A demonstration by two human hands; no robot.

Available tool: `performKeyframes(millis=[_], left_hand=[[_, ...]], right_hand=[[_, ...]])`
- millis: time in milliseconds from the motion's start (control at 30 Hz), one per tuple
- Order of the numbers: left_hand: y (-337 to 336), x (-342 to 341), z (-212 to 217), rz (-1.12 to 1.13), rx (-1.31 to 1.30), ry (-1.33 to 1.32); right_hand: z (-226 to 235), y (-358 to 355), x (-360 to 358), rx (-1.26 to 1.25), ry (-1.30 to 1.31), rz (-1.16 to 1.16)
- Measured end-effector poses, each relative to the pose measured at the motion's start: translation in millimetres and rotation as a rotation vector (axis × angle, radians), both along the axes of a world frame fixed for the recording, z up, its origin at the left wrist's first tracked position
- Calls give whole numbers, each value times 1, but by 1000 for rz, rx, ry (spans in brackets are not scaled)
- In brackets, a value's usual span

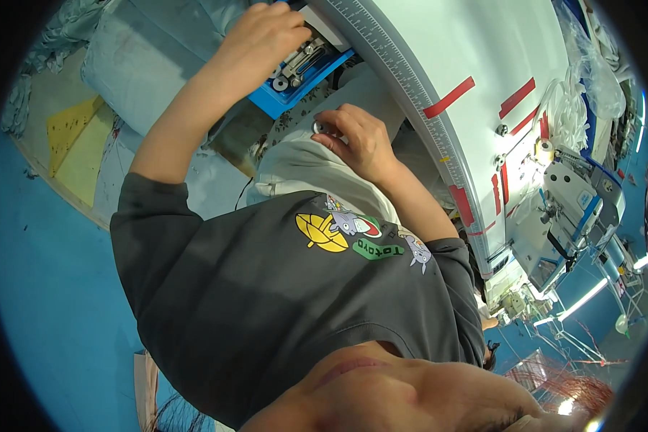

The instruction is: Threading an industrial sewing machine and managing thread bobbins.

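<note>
Under the table edge a blue drawer [272, 103] stands pulled out, with several metal parts [299, 68] in it, one with a small round wheel. My left hand [263, 36] reaches over the drawer's far left side; its fingers curl downward and their tips are partly hidden. Closer to me, above my lap, my right hand [363, 140] is closed, pinching a small shiny round metal piece [318, 127] between thumb and fingers. Its exact kind is too small to make out.
A white tabletop [475, 43] with a ruler strip [399, 68] along its edge curves across the right. It bears red tape [450, 97], and a sewing machine [572, 187] stands farther right. Pale blue cloth [147, 65] is heaped at left, near a yellow triangular piece [72, 137].
</note>
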State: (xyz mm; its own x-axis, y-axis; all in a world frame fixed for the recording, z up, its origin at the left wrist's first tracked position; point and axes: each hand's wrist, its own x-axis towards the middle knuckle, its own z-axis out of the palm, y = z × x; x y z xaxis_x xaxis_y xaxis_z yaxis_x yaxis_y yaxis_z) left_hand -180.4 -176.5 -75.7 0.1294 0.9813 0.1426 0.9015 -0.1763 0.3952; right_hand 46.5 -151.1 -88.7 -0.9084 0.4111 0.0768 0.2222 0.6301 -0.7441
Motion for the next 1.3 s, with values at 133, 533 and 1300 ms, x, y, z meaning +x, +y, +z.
performKeyframes(millis=[133, 533, 1300], left_hand=[[5, 3, -15, -35, 118, -12], [-14, -10, -5, 65, 158, -97], [-93, -13, 4, 572, 160, -393]], right_hand=[[1, -2, -3, 4, 7, 19], [0, 13, -4, 25, 55, -34], [-17, 36, -95, 368, -106, 189]])
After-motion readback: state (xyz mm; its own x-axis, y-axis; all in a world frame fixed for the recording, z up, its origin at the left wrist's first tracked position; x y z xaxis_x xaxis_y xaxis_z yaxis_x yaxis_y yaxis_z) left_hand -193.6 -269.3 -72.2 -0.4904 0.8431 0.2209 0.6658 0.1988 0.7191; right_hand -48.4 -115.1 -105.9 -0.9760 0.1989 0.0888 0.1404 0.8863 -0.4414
